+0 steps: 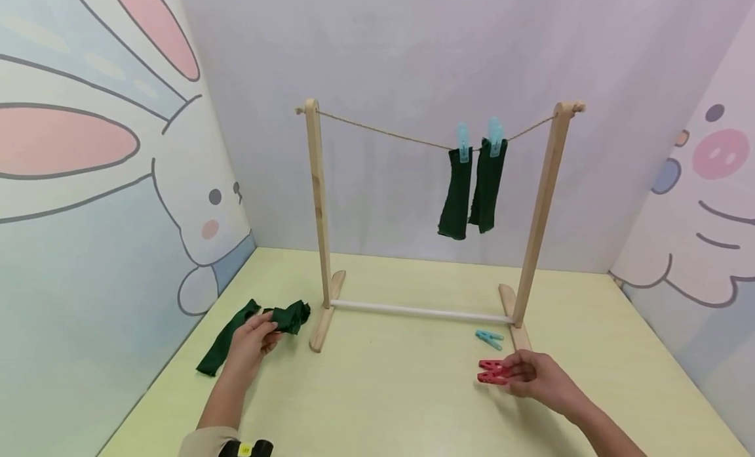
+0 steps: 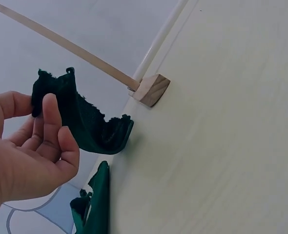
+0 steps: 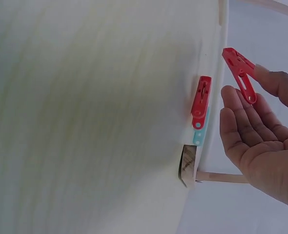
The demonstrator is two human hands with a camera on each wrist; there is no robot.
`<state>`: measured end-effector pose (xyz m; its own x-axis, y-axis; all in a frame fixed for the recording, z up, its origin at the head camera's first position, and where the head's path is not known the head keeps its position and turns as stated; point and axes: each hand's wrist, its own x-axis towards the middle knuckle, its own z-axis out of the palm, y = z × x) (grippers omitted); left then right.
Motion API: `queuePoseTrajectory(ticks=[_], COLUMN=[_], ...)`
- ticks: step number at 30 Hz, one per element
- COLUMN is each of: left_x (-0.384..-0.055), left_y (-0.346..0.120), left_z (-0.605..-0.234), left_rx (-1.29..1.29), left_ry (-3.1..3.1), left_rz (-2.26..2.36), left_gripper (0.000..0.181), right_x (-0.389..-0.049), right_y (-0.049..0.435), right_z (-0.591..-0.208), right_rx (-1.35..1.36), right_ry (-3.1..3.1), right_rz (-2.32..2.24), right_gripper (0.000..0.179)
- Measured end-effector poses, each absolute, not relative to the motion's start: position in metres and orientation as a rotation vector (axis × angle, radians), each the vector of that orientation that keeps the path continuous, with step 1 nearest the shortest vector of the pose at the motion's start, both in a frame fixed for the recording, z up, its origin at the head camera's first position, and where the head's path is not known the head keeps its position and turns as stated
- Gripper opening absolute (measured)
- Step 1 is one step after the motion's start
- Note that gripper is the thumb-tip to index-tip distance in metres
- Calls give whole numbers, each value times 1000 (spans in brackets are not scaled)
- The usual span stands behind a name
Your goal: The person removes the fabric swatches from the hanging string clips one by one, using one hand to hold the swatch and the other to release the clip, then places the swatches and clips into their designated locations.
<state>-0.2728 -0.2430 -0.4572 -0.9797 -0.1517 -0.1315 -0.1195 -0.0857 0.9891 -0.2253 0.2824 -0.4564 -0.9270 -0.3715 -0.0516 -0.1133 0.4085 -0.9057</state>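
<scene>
My left hand (image 1: 252, 339) pinches a crumpled dark green cloth (image 1: 290, 317) between thumb and fingers, lifted above the table in the left wrist view. Another dark green cloth (image 1: 227, 339) lies beside that hand. On the right, my right hand (image 1: 539, 381) pinches a red clothespin (image 3: 239, 66) by one end, its legs spread. A second red clothespin (image 3: 201, 100) rests on the table close to that hand, near a light blue clothespin (image 1: 489, 339). Two more green cloths (image 1: 457, 195) hang side by side from the rope, under light blue clothespins (image 1: 495, 136).
A wooden rack stands at the back, with a left post (image 1: 318, 201), a right post (image 1: 542, 214), a sagging rope (image 1: 383, 134) and a white bottom bar (image 1: 419, 310). Its feet (image 1: 321, 326) reach forward on the pale yellow table (image 1: 377, 391). Cartoon-printed walls (image 1: 59, 280) flank it.
</scene>
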Motion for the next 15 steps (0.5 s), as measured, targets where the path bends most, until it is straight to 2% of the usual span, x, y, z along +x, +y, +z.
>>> queuePoseTrajectory(ticks=[15], left_x=[-255], left_y=[-255], left_z=[-470], left_rx=[230], left_ry=[-2278], left_rz=[-2335], left_gripper=[48], right_x=[-218], right_y=[290], right_z=[-467], right_rx=[-386], right_ry=[2493], right_rz=[-1344], right_gripper=[32])
